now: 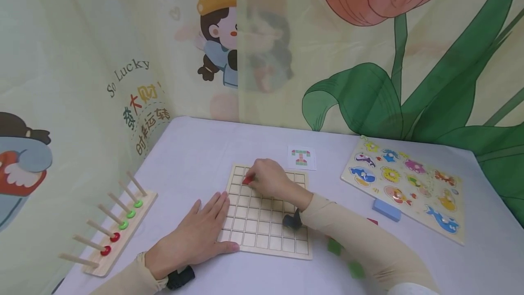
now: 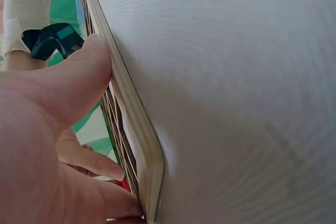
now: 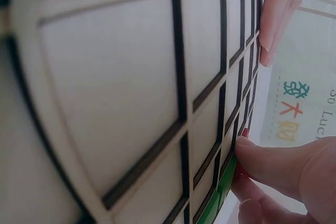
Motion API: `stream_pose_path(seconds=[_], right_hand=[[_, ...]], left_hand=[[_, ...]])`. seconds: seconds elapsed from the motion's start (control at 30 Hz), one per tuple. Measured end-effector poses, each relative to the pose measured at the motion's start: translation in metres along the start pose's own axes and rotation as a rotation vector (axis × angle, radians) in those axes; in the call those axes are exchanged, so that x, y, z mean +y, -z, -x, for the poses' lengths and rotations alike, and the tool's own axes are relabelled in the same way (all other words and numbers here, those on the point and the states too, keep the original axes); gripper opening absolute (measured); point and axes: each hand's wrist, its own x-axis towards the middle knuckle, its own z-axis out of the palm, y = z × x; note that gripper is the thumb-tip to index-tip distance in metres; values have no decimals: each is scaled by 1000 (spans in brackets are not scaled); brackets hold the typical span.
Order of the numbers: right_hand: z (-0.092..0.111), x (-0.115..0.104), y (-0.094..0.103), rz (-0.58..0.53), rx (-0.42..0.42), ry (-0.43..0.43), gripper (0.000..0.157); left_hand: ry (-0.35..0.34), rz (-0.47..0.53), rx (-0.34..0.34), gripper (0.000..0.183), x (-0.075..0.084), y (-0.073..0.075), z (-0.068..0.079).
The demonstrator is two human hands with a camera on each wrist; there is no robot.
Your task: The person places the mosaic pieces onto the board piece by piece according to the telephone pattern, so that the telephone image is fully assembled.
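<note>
Red block (image 1: 247, 180) is pinched between thumb and curled fingers of the right hand (image 1: 270, 180), the grid board (image 1: 263, 226) beneath them. The left hand (image 1: 194, 231) has straight fingers, thumb spread, touching the board's edges; a green piece (image 3: 220, 190) lies just beside the right fingertips.

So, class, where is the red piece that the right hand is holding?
In the head view, the red piece is pinched by the right hand near the far left corner of the grid board, left of the pattern card.
</note>
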Motion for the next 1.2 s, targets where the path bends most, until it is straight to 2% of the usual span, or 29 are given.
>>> stream_pose_path(seconds=[0.77,1.03,1.2], right_hand=[[0,-2,1,-19,-44,-47,22],[4,5,4,-48,9,-51,27],[15,12,15,-147,58,-78,28]], left_hand=[[-1,-2,8,107,0,-1,0],[-4,-5,13,107,1,0,0],[-2,-1,8,107,1,0,1]])
